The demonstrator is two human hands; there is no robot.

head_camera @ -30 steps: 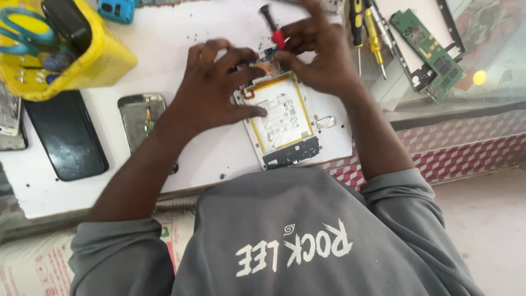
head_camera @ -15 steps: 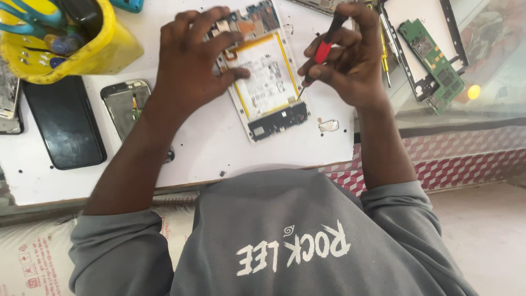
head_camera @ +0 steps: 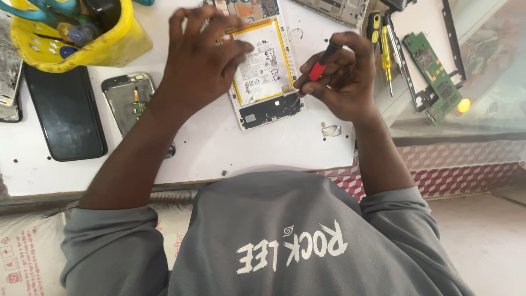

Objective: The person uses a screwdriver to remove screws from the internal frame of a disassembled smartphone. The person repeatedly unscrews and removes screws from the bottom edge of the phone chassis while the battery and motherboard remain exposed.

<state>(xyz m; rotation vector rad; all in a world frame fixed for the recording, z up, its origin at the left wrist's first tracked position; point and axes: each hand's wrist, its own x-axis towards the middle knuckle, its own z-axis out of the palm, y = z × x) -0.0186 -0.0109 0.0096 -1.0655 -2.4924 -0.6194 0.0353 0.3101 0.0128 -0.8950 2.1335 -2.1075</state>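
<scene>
An opened phone (head_camera: 262,77) with its back cover off lies on the white work board (head_camera: 285,148), its white battery showing. My left hand (head_camera: 200,57) lies flat over the phone's left side and holds it down. My right hand (head_camera: 342,77) grips a red and black screwdriver (head_camera: 319,66), its tip at the phone's lower right corner by the dark bottom board. A small silver metal part (head_camera: 331,130) lies on the board just below my right hand.
A yellow tub (head_camera: 82,33) of tools stands at the top left. A black phone (head_camera: 64,112) and a bare phone frame (head_camera: 130,101) lie to the left. Yellow-handled screwdrivers (head_camera: 383,44), a green circuit board (head_camera: 435,74) and a black frame sit on the right, over glass.
The view has shifted, so the phone sits higher and further from me. My right hand has brought the screwdriver tip down to the phone's lower right corner. My left hand stays on the phone.
</scene>
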